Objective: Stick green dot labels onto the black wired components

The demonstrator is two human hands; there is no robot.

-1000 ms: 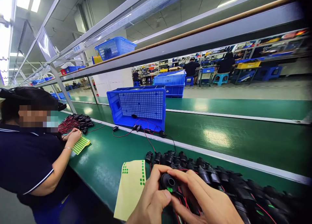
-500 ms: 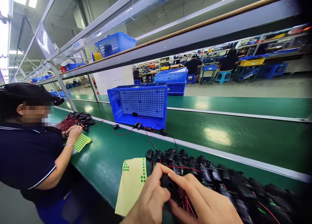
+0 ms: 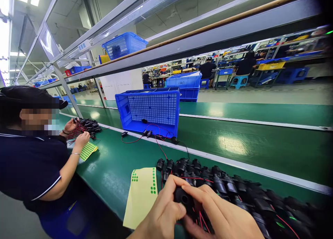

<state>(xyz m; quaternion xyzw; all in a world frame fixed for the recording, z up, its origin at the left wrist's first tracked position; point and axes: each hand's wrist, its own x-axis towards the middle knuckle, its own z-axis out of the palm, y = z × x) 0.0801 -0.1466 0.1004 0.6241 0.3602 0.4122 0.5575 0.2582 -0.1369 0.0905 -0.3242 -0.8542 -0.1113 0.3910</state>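
Lower centre of the frame: small black socket part (image 3: 183, 198), round-mouthed, matte moulded plastic, thin red wires trailing below. Gripped from both sides: left hand (image 3: 162, 214) curled in from the lower left, thumb pressed along the part's near edge; right hand (image 3: 223, 216) reaching across from the lower right, index finger laid over the top of the part, remaining fingers tucked beneath it. Both sets of fingers narrow, closed on the part.

Directly behind and running to the lower right: long heap of like black parts (image 3: 234, 190), glossy cylinders tangled with red wire, a few bearing green dots. Just left of the hands: pale yellow backing sheet (image 3: 142, 197), flat and smooth, rows of small green round stickers along its top and right edge. Beneath all: green bench mat (image 3: 111, 169), slightly shiny.

Centre: blue plastic crate (image 3: 153, 111), grid-perforated wall, loose wired parts at its foot. Left edge: co-worker in a dark shirt (image 3: 28, 166), hands at another pile of red-wired parts (image 3: 87, 125).
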